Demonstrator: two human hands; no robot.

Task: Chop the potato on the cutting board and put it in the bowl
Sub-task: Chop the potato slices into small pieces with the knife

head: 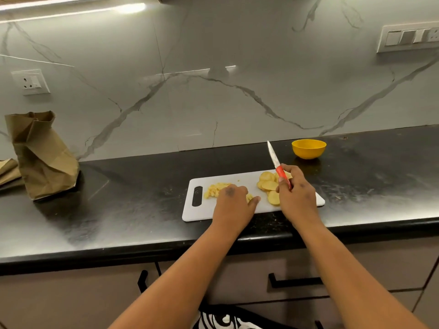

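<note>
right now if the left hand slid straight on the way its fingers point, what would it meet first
The left hand rests on the cutting board, fingers pointing away and slightly left, so it would probably run into the chopped potato pile first. It seems to be touching the pile's near edge already, though the hand hides the contact.

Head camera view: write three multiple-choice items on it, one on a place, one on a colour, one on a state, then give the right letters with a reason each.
1. Where does the small yellow bowl stand?
A. on the white plastic cutting board
B. on the black countertop beyond the board
C. inside the brown paper bag

2. What colour is the handle of the knife?
A. red
B. black
C. green

3. What state are the potato pieces in?
A. all whole
B. all in the bowl
C. round slices and a chopped pile on the board

Answers: 1 B, the bowl sits off the board near the wall. 2 A, red shows above the right hand. 3 C, the left hand rests on the pile.
</note>
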